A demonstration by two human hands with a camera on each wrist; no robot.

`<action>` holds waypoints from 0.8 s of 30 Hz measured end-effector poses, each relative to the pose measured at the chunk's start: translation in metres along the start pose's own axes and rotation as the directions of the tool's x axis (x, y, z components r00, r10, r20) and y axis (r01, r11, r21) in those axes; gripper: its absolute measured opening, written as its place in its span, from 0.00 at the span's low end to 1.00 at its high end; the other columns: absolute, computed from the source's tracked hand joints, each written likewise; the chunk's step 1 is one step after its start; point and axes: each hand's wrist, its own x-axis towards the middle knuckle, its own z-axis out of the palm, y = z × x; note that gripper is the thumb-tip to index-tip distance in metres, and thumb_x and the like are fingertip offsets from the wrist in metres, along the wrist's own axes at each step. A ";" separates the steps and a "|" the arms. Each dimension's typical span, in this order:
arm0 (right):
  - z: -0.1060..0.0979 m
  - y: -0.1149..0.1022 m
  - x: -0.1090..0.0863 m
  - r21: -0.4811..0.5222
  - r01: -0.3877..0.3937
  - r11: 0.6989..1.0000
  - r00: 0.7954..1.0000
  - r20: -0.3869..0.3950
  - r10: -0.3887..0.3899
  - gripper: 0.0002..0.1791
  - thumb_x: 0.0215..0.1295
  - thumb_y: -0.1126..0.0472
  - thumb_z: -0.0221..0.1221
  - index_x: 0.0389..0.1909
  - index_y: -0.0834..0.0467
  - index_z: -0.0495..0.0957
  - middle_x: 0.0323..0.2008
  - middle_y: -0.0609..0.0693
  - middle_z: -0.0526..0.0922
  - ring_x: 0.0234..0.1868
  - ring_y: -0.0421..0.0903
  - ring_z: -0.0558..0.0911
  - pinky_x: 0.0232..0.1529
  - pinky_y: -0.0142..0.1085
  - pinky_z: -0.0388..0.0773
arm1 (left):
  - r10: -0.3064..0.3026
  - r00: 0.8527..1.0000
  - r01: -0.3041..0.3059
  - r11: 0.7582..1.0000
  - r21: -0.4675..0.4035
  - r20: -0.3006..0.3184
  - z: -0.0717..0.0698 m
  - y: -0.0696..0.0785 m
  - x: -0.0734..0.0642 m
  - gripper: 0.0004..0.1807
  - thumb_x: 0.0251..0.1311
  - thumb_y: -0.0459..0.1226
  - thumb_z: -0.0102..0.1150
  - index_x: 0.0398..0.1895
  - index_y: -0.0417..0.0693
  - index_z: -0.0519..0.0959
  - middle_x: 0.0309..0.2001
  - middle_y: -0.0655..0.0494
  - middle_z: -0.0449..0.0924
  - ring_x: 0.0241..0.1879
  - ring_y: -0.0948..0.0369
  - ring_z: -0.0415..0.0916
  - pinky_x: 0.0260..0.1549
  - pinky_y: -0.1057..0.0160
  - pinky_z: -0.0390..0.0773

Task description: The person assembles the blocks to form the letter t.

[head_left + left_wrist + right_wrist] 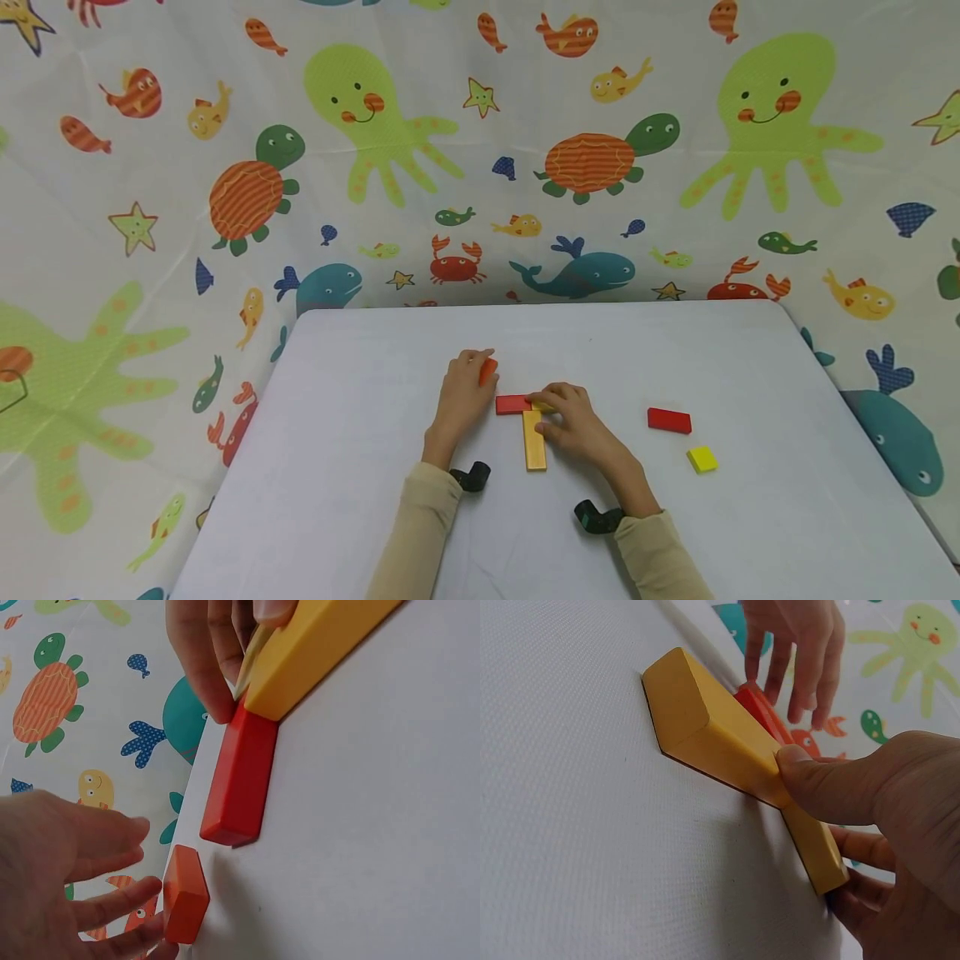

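A pale cloth printed with sea creatures (pixel 420 100) hangs behind and around a white table (pixel 360 375); the right wrist view alone brings out the table's fine, pebbled grain. Two beige sleeves (pixel 420 525) reach in, with black curved devices (pixel 471 477) at the wrists.

The left hand (pixel 465 396) has its fingers loosely extended and apart, fingertips against an orange block (pixel 186 896). The head view half hides that block behind the hand, while the left wrist view shows its faceted, bevelled form near the end of the red block. The right hand (pixel 573 421) curls its fingers round a short yellow block (pixel 815 851), thumb against the long yellow block (pixel 535 446).

The long yellow block is smooth, with softened edges, and points toward the person. Its far end meets the red block (pixel 512 405), a glossy bar lying crosswise. The short yellow block seems to continue that crosswise line, though the hand covers much of it; its outer end shows best from the right wrist.

Only the head view takes in a loose red block (pixel 669 421), oblong, well apart to the right, and near it a squarish yellow piece (pixel 702 459).
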 end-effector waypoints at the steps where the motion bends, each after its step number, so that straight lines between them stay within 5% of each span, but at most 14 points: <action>1: 0.000 0.000 0.000 -0.003 0.004 1.000 1.000 -0.002 -0.004 0.25 0.69 0.61 0.67 0.66 0.50 0.79 0.65 0.60 0.73 0.74 0.64 0.62 0.70 0.66 0.68 | -0.012 1.000 0.012 1.000 -0.008 0.000 0.001 0.000 0.002 0.25 0.72 0.39 0.60 0.71 0.51 0.76 0.66 0.45 0.75 0.61 0.47 0.73 0.58 0.48 0.80; 13: 0.001 0.001 0.000 0.005 0.006 1.000 1.000 0.006 -0.006 0.26 0.69 0.61 0.66 0.67 0.50 0.78 0.66 0.60 0.72 0.74 0.64 0.62 0.71 0.65 0.67 | -0.046 0.999 0.044 0.992 -0.119 -0.009 0.006 -0.006 0.013 0.26 0.67 0.24 0.54 0.68 0.43 0.78 0.62 0.39 0.75 0.58 0.46 0.75 0.58 0.47 0.79; 24: -0.002 0.000 0.000 0.002 0.032 0.999 0.999 -0.002 -0.032 0.25 0.69 0.62 0.67 0.66 0.51 0.79 0.65 0.61 0.73 0.72 0.65 0.64 0.68 0.65 0.69 | -0.087 0.996 0.089 0.976 -0.201 0.017 0.006 -0.011 0.021 0.25 0.66 0.26 0.58 0.67 0.41 0.78 0.60 0.42 0.75 0.53 0.50 0.76 0.55 0.50 0.80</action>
